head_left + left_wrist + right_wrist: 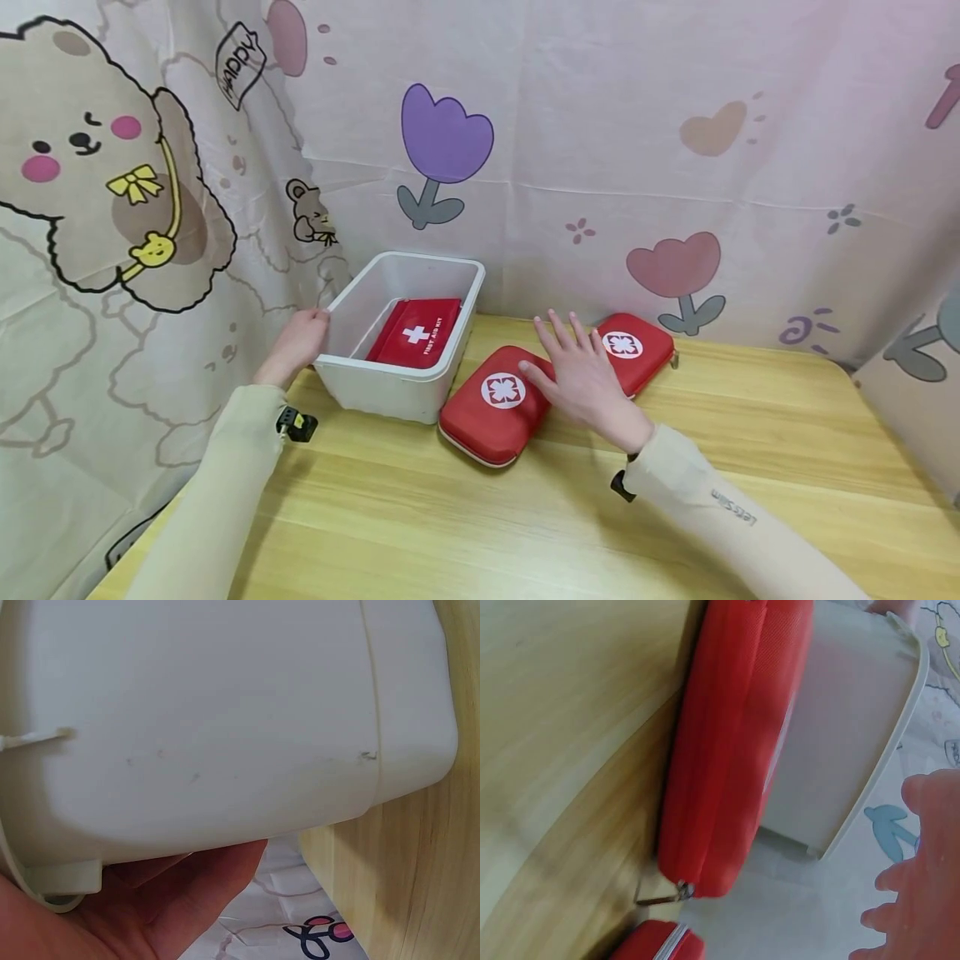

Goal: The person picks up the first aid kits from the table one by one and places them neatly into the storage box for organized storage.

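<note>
A white plastic bin [382, 392] stands at the back left of the table. Inside it lies a flat red first aid kit pouch [401, 346] with a white cross. My left hand [303, 337] grips the bin's left rim; the left wrist view shows fingers [202, 892] against its outer wall. To the right of the bin lies a red zippered first aid case [487, 417] with a white round emblem. A second red case [641, 354] lies behind it to the right. My right hand [588, 379] hovers over the two cases, fingers spread, holding nothing.
The wooden table [420, 525] extends in front of the bin and cases and to their right. A patterned curtain [570, 158] hangs along the back and left side, close behind the bin.
</note>
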`<state>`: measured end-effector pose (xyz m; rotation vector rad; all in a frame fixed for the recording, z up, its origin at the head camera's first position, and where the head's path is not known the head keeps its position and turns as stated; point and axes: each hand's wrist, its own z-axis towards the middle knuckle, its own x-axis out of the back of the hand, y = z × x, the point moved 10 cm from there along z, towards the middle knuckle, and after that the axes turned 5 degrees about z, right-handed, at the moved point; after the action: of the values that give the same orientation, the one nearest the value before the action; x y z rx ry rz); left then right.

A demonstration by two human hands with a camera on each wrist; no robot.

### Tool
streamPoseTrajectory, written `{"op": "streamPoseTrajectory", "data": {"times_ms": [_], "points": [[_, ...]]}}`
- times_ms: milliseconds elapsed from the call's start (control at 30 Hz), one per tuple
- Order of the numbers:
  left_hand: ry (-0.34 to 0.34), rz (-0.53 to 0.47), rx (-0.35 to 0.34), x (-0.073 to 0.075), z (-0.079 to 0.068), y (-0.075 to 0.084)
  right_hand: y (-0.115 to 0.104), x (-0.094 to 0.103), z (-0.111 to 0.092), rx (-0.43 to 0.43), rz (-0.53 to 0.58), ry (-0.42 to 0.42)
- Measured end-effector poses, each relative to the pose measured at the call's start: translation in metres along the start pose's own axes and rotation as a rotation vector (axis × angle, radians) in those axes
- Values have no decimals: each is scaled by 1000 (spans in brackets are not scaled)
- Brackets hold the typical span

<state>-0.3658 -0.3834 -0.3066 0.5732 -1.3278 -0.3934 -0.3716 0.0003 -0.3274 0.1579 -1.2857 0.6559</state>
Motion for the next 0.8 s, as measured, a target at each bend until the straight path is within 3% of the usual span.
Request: {"op": "streamPoseTrajectory", "data": {"times_ms": [800], "points": [[-35, 6, 12, -4, -1, -3, 61, 9, -7, -105, -12, 51]]}}
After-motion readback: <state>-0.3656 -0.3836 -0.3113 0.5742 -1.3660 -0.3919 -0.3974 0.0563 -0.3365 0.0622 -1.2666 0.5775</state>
